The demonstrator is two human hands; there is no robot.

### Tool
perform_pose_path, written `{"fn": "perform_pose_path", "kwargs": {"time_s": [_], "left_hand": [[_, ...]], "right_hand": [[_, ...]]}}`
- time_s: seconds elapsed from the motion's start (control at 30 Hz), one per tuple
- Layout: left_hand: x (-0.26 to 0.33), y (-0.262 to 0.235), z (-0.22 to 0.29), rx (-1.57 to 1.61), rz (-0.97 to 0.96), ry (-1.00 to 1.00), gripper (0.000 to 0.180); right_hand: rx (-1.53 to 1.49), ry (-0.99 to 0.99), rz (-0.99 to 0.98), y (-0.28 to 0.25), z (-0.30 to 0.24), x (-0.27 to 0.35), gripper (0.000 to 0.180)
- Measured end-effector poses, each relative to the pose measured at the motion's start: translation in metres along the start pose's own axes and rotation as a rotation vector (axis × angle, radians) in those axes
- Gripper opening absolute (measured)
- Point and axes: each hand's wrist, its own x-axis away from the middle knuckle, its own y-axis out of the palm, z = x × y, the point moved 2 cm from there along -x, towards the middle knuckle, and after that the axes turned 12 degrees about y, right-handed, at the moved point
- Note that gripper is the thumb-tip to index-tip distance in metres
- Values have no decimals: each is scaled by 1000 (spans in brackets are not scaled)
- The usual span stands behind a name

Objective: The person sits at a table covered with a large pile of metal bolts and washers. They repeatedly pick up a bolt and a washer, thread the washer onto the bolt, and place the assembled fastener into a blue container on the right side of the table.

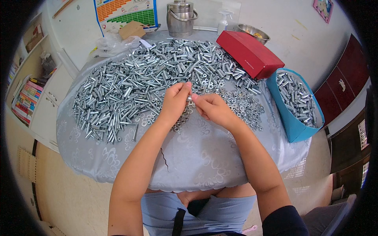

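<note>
Over the middle of the table, my left hand (175,101) and my right hand (215,109) meet with fingertips pinched on a small silvery metal part (189,98). Most of that part is hidden by the fingers, so I cannot tell its exact kind. Beyond and to the left spreads a large heap of silvery bolts and metal sleeves (118,88). Loose washers and nuts (245,107) lie beside and beneath my hands, mostly to the right. One bolt (135,132) rests at the heap's near edge.
A blue fabric bin (301,133) holding several metal bolt pieces stands at the table's right edge. Behind it lies a red box (252,53). At the back are a steel pot (180,21), a spray bottle (223,23), a metal bowl (264,36) and a clear plastic bag (114,45).
</note>
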Motion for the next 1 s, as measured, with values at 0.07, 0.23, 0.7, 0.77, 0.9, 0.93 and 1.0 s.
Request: {"fn": "perform_pose_path", "kwargs": {"time_s": [0.07,0.23,0.7,0.77,0.9,0.93,1.0], "left_hand": [[0,1,0,3,2,14,31],[2,1,1,-22,-18,-14,31],[0,5,-2,-23,-14,50,32],[0,1,-3,-7,-8,42,31],[1,1,0,-41,-3,28,31],[2,3,3,-52,0,29,31],[-1,-1,-4,-23,-18,63,31]], "right_hand": [[-32,32,0,0,0,1,43],[67,-148,248,9,-8,5,45],[15,-200,296,9,-3,1,34],[42,-329,312,12,-2,0,35],[74,-76,116,2,1,0,32],[47,35,62,1,3,0,31],[64,-215,224,10,-6,4,35]]}}
